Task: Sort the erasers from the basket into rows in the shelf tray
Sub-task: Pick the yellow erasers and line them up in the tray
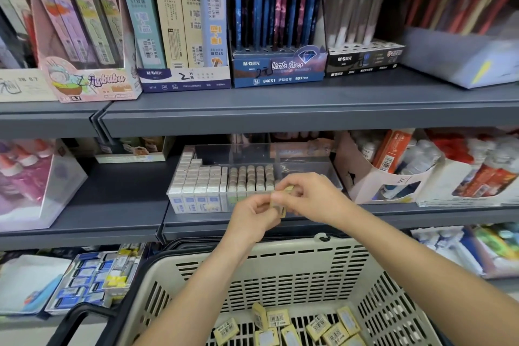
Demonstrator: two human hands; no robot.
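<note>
Two hands, left (254, 218) and right (311, 195), meet on a few yellow erasers (282, 205). Below the grip, one basket (295, 267) holds about ten loose erasers (303, 326). Behind it, one clear tray (323, 168).

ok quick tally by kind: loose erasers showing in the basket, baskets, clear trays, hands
loose erasers in basket: 9 showing
basket: 1
clear tray: 1
hands: 2, left, right
total: 13, plus held erasers, count hidden

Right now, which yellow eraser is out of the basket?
The yellow eraser pinched between left hand and right hand, before the clear tray; others lie in the basket.
</note>
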